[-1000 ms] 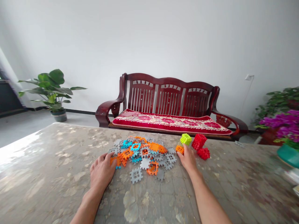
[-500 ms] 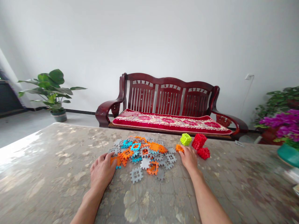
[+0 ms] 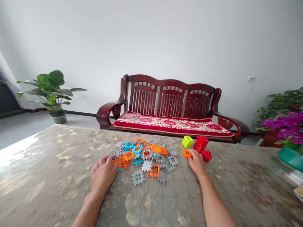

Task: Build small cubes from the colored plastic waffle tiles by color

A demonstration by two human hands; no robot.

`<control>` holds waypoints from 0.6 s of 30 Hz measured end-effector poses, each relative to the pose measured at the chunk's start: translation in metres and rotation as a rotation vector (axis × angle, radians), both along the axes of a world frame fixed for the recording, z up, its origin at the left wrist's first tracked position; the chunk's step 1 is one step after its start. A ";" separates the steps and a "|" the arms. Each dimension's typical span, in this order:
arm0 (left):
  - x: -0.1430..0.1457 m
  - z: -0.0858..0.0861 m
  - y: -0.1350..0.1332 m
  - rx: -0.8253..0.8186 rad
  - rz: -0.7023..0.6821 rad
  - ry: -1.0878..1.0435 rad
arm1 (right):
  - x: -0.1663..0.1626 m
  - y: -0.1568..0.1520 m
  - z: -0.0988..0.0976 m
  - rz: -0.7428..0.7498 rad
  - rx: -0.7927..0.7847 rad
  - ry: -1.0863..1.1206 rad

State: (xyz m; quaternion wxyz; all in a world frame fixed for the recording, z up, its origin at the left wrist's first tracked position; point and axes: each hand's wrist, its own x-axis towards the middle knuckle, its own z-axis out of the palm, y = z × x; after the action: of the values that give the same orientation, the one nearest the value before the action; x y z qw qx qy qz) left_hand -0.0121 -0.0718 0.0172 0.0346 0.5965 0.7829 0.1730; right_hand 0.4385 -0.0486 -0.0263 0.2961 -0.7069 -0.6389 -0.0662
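Observation:
My left hand [image 3: 103,174] lies palm down at the left edge of a loose pile of interlocking plastic tiles [image 3: 147,166]. Its fingers rest on the table, with the thumb against an orange tile [image 3: 120,164]. To the right of the pile, my right hand [image 3: 198,162] pinches a small orange toothed piece [image 3: 187,154] at the table surface. Behind that piece sits a yellow-green cube [image 3: 187,142]. Red built cubes [image 3: 200,144] stand just beyond my right fingers. Grey, orange and blue tiles overlap in the pile, some with window-like openings.
A patterned cloth covers the table [image 3: 151,205]. One grey tile [image 3: 241,146] lies far right. Purple flowers in a teal pot [image 3: 291,157] stand at the right edge. Past the table is a dark red wooden bench [image 3: 170,91]; a potted plant [image 3: 58,117] stands left.
My right hand has moved slightly right, away from the pile, with the orange piece sliding along in its fingers. My left hand stays put. The view has shifted a little.

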 end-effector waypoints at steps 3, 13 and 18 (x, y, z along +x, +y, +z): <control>0.000 0.000 0.000 0.011 0.001 -0.007 | -0.011 -0.001 0.006 -0.056 0.013 -0.004; 0.000 0.000 0.000 0.033 0.002 -0.034 | -0.039 0.001 0.018 -0.279 -0.107 -0.208; -0.002 -0.004 0.001 0.040 -0.002 -0.037 | -0.038 0.000 0.017 -0.286 -0.100 -0.196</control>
State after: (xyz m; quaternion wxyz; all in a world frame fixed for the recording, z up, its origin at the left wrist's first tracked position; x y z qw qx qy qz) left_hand -0.0137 -0.0705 0.0136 0.0374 0.5947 0.7779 0.1998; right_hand 0.4004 -0.0484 -0.0093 0.1842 -0.7946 -0.5602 -0.1443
